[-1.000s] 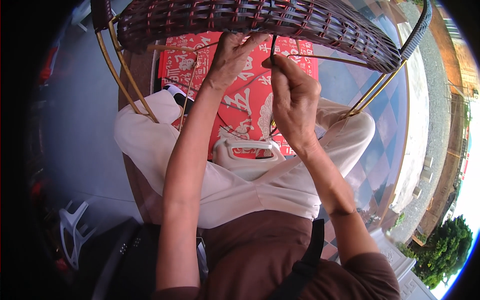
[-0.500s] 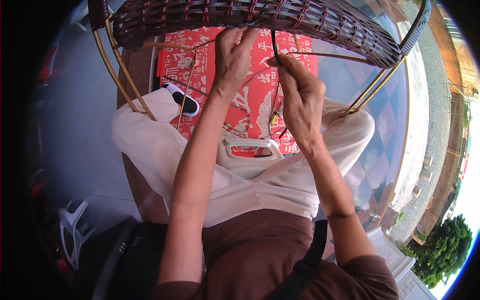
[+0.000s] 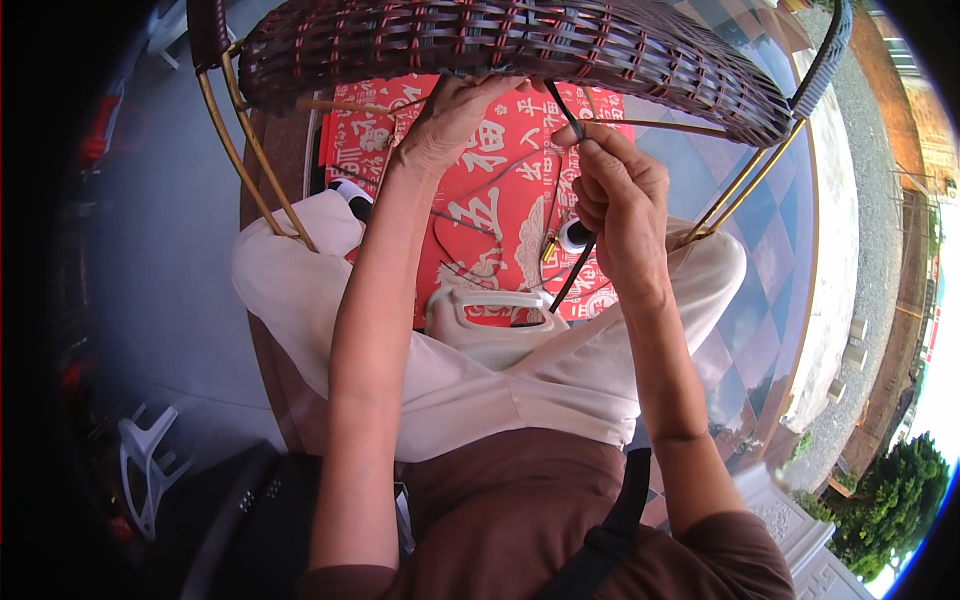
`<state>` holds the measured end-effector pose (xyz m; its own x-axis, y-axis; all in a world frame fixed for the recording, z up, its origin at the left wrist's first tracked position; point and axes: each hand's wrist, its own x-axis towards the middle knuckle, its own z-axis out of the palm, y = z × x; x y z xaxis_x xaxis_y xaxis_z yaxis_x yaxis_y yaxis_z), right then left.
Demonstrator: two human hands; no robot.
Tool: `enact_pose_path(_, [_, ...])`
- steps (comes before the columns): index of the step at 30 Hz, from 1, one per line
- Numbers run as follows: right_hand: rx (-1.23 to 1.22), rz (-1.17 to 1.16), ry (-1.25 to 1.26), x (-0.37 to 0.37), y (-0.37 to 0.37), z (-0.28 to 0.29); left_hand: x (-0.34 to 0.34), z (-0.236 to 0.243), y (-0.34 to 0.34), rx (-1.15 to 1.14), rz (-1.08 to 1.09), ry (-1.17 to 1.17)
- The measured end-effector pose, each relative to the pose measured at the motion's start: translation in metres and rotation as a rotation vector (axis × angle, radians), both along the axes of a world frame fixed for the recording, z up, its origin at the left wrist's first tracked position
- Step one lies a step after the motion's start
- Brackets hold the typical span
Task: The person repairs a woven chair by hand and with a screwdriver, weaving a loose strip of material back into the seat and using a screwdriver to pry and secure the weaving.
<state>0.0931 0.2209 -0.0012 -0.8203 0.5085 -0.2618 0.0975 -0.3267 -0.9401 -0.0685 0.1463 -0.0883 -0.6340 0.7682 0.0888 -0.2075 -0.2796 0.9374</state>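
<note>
A dark brown and black woven wicker panel (image 3: 480,40) on a bamboo-like frame spans the top, part of a chair. My left hand (image 3: 450,120) is at its lower edge, fingers bent to the right against the weave; their tips are partly hidden. My right hand (image 3: 620,185) is closed, thumb against index finger, on a black weaving strip (image 3: 562,104). This strip runs taut up to the panel; a loose black length (image 3: 573,278) hangs below that hand.
Frame poles (image 3: 245,150) rest against both my knees. Under the panel lies a red printed sheet (image 3: 480,200) with thin dark strands over it. A pale plastic stool (image 3: 490,315) is between my thighs. A white plastic chair (image 3: 150,465) stands at left.
My right hand has moved slightly right and down, the black strip with it. The left hand has shifted left and lower, its fingers now turned right. The panel sits a little lower.
</note>
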Motion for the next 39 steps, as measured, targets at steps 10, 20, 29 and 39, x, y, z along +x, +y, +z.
enact_pose_path(10, [-0.275,-0.154,0.133,-0.012,0.019,0.010,0.006,0.004,0.003,0.085,-0.002,0.041])
enact_pose_path(20, [-0.170,-0.059,0.038,-0.007,-0.024,0.004,0.031,0.012,0.009,0.079,0.259,0.024])
enact_pose_path(29, [-0.244,-0.051,0.042,-0.025,-0.047,0.002,0.056,0.014,0.013,0.297,0.287,-0.237])
enact_pose_path(39, [-0.121,0.089,0.082,-0.030,-0.043,-0.001,0.053,0.018,0.008,0.311,0.319,-0.304])
